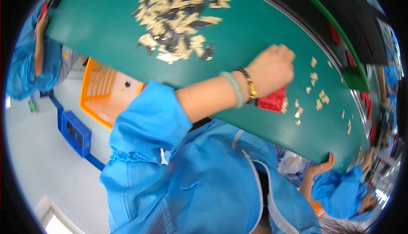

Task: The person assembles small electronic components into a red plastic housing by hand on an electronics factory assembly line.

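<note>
**A:** Red piece (272, 101): where is it right now?

**B:** On the green table (106, 21), toward its near edge, right under the left hand (272, 69). The hand is closed into a fist on the piece's upper part, so only the lower red edge shows below the knuckles.

**A:** And the other hand?

**B:** Out of sight, so I can't say anything about it.

**A:** How far along does the work look?

**B:** Early, I'd judge. A big heap (178, 21) of tan and dark bits lies in the middle of the table, well apart from the hand, and it looks untouched. A thin scatter of tan chips (316, 91) lies just beside the red piece and further out to the right. Some are touching its edge, and the rest are strung along the table's curve.

**A:** So something has been gathered?

**B:** Only a few chips are against the red piece. I see no tidy stack or filled container on the table. The orange crate (100, 93) below the table edge holds only a speck or two as far as I can see.

**A:** What's left, then?

**B:** By the look of it, nearly everything: the loose chips to the right and the whole heap.

**A:** Anyone else at the table?

**B:** Yes. Another person's hand (323, 166) rests on the rim at the lower right, and there's a blue-sleeved arm (40, 42) at the far left. Neither is near the red piece.
</note>
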The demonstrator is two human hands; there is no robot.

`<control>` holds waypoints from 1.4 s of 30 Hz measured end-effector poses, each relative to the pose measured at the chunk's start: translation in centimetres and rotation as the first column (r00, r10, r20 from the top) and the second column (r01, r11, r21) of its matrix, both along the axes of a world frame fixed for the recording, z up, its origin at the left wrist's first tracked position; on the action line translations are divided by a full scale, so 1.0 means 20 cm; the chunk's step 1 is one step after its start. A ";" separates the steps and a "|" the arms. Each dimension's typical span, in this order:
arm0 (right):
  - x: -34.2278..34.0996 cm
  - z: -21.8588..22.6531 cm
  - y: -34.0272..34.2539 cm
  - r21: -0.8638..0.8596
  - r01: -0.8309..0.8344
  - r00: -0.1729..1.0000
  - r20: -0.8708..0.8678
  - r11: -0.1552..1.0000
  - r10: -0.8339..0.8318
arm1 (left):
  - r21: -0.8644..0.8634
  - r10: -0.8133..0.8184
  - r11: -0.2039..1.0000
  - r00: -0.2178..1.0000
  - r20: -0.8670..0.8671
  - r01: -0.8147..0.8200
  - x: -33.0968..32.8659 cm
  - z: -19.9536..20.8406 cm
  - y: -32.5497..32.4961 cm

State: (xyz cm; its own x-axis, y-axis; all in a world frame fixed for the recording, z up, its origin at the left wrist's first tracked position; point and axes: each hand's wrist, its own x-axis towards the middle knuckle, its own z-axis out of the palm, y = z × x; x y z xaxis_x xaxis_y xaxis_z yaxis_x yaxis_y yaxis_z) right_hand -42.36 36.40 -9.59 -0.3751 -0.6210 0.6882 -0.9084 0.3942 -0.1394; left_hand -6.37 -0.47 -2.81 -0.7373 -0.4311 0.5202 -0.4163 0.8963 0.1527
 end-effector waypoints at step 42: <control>-0.04 0.25 -0.93 -0.099 0.253 0.592 0.803 0.962 -0.073 | 0.368 -0.187 0.921 0.974 0.128 0.128 0.33 0.10 0.24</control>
